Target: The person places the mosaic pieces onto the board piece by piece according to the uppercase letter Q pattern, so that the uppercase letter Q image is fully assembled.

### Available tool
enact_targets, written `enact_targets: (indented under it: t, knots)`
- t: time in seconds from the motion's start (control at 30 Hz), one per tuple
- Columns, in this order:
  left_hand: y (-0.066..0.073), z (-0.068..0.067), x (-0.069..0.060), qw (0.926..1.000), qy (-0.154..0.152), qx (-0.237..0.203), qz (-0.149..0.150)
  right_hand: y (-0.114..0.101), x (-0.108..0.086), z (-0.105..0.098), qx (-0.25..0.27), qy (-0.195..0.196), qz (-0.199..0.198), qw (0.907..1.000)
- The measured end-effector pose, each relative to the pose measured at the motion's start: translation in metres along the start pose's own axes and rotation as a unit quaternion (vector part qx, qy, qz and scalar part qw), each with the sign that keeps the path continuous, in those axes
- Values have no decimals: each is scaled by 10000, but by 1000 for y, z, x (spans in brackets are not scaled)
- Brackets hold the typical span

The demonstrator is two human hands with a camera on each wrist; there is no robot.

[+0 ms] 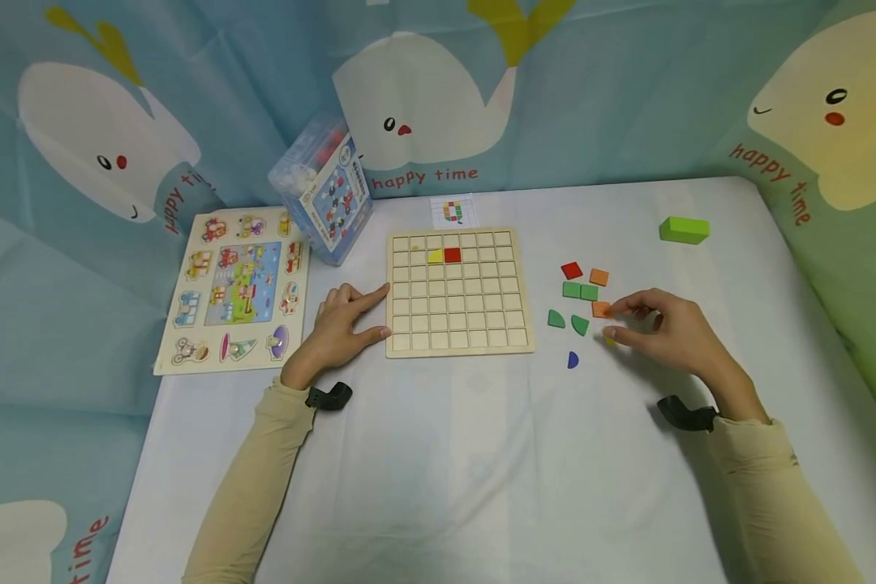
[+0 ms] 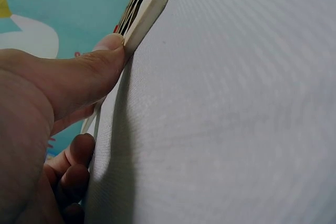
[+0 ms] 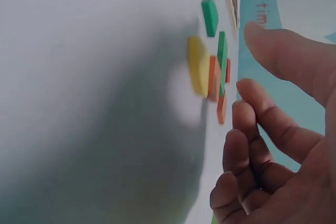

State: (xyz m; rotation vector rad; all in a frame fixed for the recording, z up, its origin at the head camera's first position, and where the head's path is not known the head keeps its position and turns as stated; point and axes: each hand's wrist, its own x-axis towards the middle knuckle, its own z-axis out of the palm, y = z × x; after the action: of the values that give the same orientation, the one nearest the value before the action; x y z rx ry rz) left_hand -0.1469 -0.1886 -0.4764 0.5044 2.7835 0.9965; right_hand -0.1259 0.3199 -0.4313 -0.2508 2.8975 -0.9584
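Observation:
My left hand point(image 1: 336, 328) touches the left edge of a wooden grid board point(image 1: 456, 320) with its straight thumb and index finger. In the left wrist view the thumb point(image 2: 100, 69) lies against the board's rim. Side by side in the upper cells sit a yellow triangle point(image 1: 435, 258) and a red square point(image 1: 453, 255). My right hand point(image 1: 667, 328) hovers right of the board, thumb and fingers apart, over a yellow piece point(image 3: 198, 66) lying on the table. An orange square point(image 1: 601, 309) lies by its fingertips. Nothing shows between the fingers.
Near the right hand lie green squares point(image 1: 572, 290), green quarter circles point(image 1: 556, 319), a red piece point(image 1: 572, 270), another orange piece point(image 1: 599, 277) and a blue half circle point(image 1: 573, 359). Around them are a pattern card point(image 1: 453, 212), plastic box point(image 1: 328, 195), picture puzzle point(image 1: 219, 357) and green block point(image 1: 684, 230).

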Motion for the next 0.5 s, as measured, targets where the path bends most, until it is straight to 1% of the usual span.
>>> enact_targets:
  t: [0.2, 0.33, 0.5]
  knots:
    - [0, -1, -1, 10000, 12, -29, 11, 9, -13, 1, -190, -86, 75, 9998]
    - [0, 0, -1, 10000, 1, -68, 4, 8, -17, 4, -326, -80, 209, 9992]
    - [-1, 0, 0, 10000, 8, -19, 7, 5, -17, 10, -505, 2, 287, 9983]
